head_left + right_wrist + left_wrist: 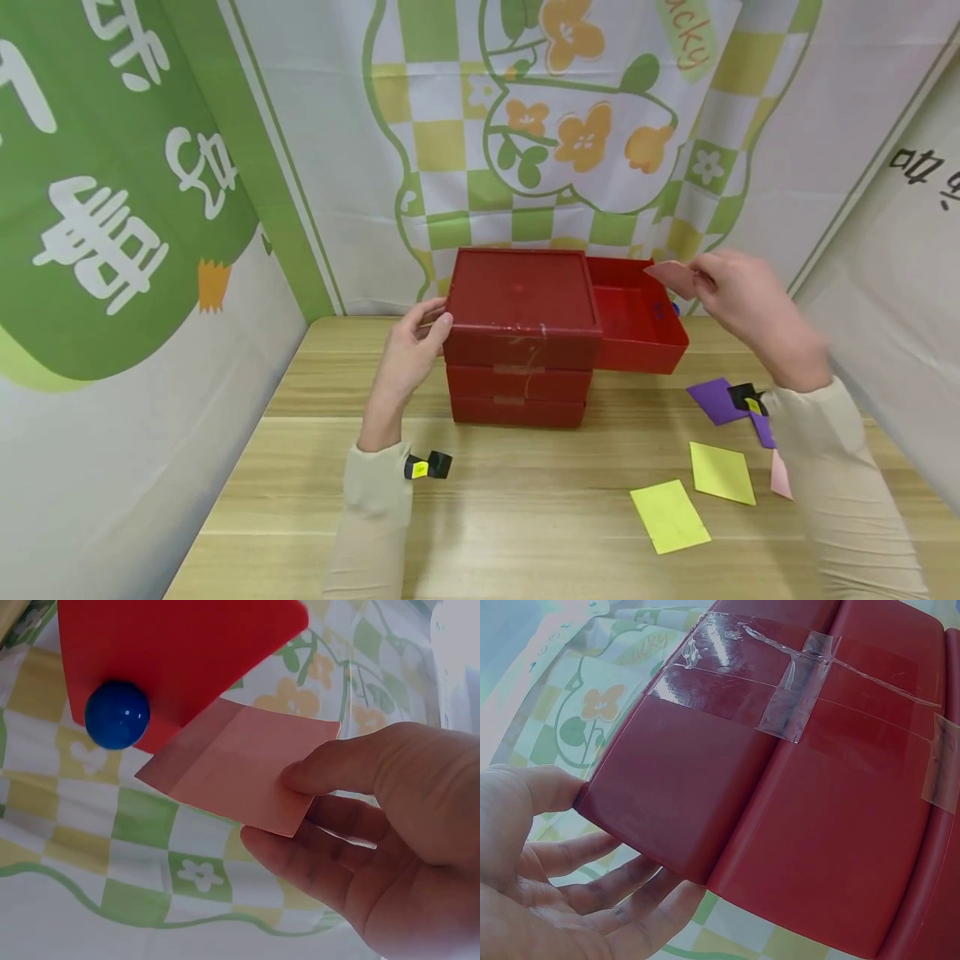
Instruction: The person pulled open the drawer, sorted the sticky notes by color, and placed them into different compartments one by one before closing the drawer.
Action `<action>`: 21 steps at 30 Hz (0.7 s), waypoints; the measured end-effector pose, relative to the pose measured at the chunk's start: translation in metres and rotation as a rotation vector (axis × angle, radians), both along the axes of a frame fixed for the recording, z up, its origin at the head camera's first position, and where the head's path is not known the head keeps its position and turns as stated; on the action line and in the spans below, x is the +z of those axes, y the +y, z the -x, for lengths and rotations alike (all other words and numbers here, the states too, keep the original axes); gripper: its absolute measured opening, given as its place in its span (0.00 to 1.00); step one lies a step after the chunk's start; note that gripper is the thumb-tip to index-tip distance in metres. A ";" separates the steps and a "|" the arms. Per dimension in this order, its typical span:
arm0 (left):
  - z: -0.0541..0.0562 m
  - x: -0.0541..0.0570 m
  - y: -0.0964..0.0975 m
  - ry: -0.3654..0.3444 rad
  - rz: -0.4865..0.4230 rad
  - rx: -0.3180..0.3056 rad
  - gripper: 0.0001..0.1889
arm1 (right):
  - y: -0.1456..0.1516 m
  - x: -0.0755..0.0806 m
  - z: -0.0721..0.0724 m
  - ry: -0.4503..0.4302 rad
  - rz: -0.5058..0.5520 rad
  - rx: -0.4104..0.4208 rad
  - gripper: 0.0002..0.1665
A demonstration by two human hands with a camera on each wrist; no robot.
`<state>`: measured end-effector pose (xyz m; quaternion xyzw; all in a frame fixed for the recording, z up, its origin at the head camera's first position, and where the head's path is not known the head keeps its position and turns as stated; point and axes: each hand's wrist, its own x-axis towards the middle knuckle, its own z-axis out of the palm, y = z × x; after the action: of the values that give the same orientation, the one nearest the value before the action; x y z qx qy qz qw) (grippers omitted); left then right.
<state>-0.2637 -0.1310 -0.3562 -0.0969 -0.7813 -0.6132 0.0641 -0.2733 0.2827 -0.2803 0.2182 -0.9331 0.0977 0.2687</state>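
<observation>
A dark red drawer box (517,287) stands on the table, its top drawer (641,355) pulled out to the right. My left hand (405,358) rests against the box's left side, with the thumb at the upper edge and the other fingers spread along the side wall in the left wrist view. My right hand (750,304) pinches a pink square of paper (247,769) between thumb and fingers, over the drawer's outer end. In the right wrist view a blue round knob (117,715) sits on the drawer's end face, beside the paper.
Two yellow paper squares (670,517) lie on the wooden table (517,508) at the front right. Purple paper (716,401) and another pink piece (781,475) lie partly under the right forearm. Clear tape (795,694) runs across the box's side. A patterned cloth (442,158) hangs behind.
</observation>
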 end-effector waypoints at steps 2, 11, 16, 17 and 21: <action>0.000 0.000 0.000 0.002 0.000 -0.001 0.23 | -0.003 0.000 -0.001 0.009 0.007 0.005 0.11; -0.001 0.000 0.000 0.017 -0.001 0.002 0.23 | -0.019 0.001 0.006 0.095 0.018 0.060 0.08; 0.000 0.000 0.000 0.015 -0.005 -0.007 0.23 | -0.028 0.000 0.011 0.132 0.011 0.093 0.06; 0.000 0.000 -0.001 0.014 -0.006 -0.009 0.23 | -0.030 0.000 0.012 0.136 0.012 0.098 0.06; 0.001 -0.001 -0.001 0.012 -0.008 -0.008 0.23 | -0.036 -0.001 0.016 0.107 -0.006 0.100 0.06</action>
<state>-0.2645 -0.1324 -0.3572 -0.1034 -0.7780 -0.6161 0.0665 -0.2895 0.2464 -0.2815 0.2702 -0.9056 0.0963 0.3123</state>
